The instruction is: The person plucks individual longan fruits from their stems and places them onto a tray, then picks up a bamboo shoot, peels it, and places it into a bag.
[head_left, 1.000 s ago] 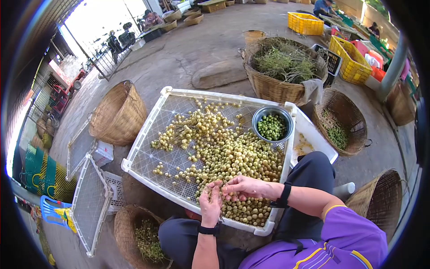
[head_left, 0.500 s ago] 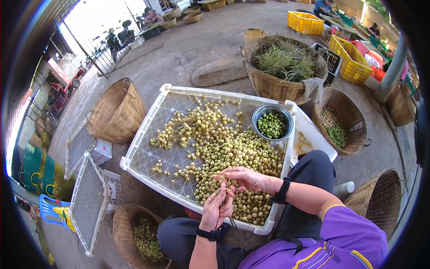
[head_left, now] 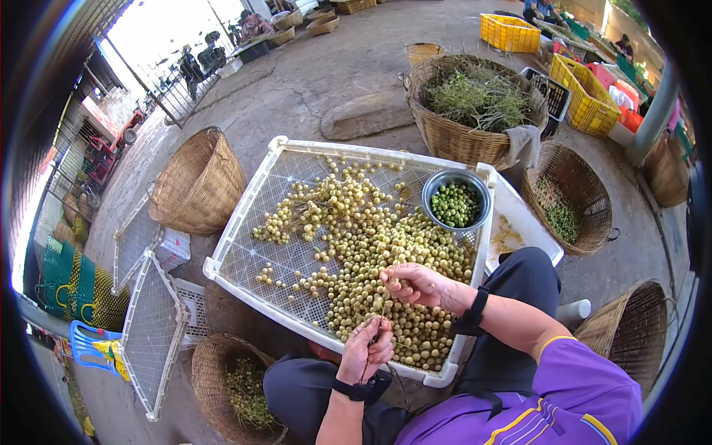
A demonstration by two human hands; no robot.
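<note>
A white mesh tray (head_left: 282, 174) in front of me bears a heap of small round yellow-green fruits (head_left: 348, 196), some still on stems. My left hand (head_left: 367, 347) is closed around thin brown stems (head_left: 384, 308) near the tray's front edge. Higher and to the right, my right hand (head_left: 419, 285) has curled fingers with a small round fruit at the fingertips. A strand of stem runs between the two hands. A metal bowl (head_left: 426, 194) of greener fruits (head_left: 455, 206) stands on the tray's right corner.
A wicker basket (head_left: 452, 141) heaped with green twigs stands behind the tray. More wicker baskets stand left (head_left: 196, 185), right (head_left: 593, 215) and front left (head_left: 204, 378). Mesh trays (head_left: 156, 326) lean at left. Yellow crates (head_left: 512, 37) and people are farther back.
My hands have moved apart: the right one up and to the right, the left slightly down. A stem now shows between them. The whole view has shifted slightly.
</note>
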